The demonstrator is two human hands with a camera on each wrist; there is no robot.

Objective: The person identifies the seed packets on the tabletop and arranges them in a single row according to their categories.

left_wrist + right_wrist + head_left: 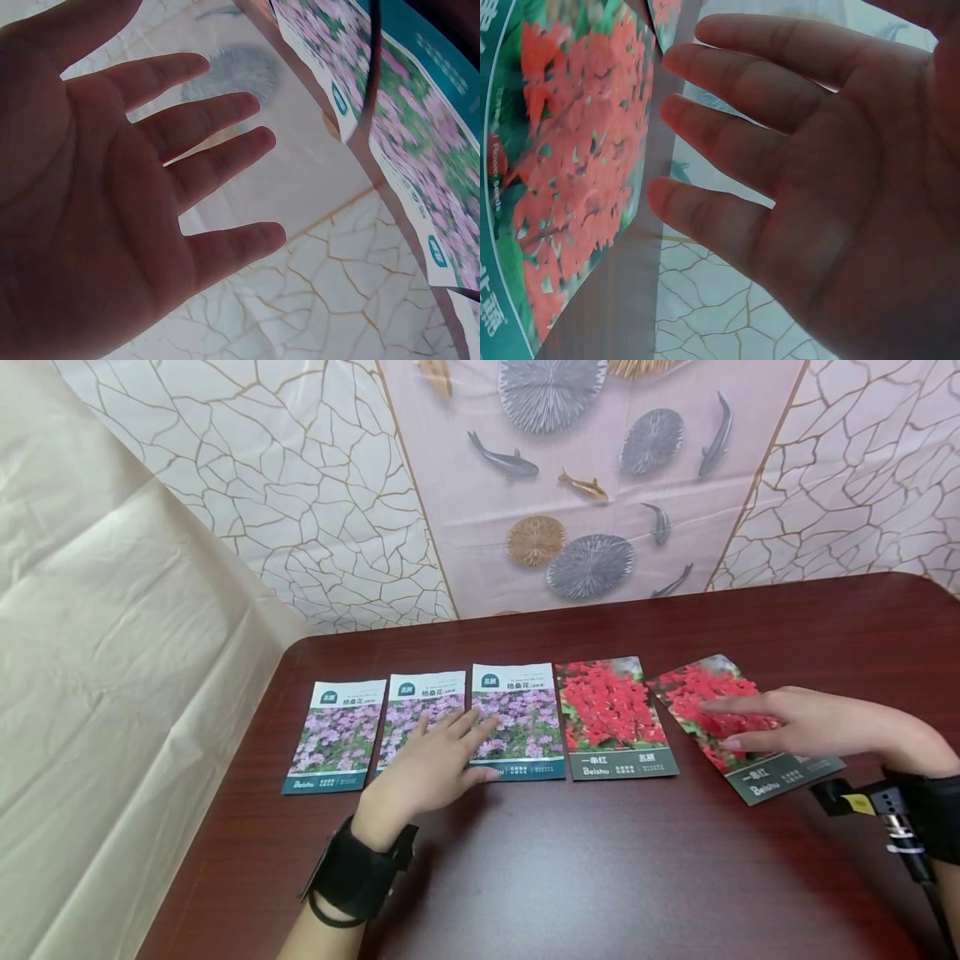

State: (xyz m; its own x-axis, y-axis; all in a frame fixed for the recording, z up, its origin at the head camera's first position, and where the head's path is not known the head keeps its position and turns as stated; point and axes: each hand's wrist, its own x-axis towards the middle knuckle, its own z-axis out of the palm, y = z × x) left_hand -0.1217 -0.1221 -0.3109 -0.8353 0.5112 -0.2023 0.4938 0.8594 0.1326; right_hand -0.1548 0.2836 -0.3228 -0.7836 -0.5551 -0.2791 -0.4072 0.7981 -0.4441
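A row of flower seed packets lies on the dark red table. Three show purple flowers: a leftmost packet (337, 739), a second packet (412, 710) and a third packet (528, 722). To their right is a red-flower packet (611, 706), nearly straight. Another red-flower packet (723, 689) lies turned at an angle at the row's right end. My left hand (423, 768) is spread over the second and third purple packets, partly covering them. Over the angled red packet extends my right hand (817, 722), fingers straight (720, 142). Whether either hand touches the paper, I cannot tell.
The brown table (600, 860) runs back to a patterned cloth (495, 543) with fish and gold cracks. A plain cream sheet (112, 693) hangs at the left. Black straps with cameras circle both wrists; a cable (911, 852) trails from the right one.
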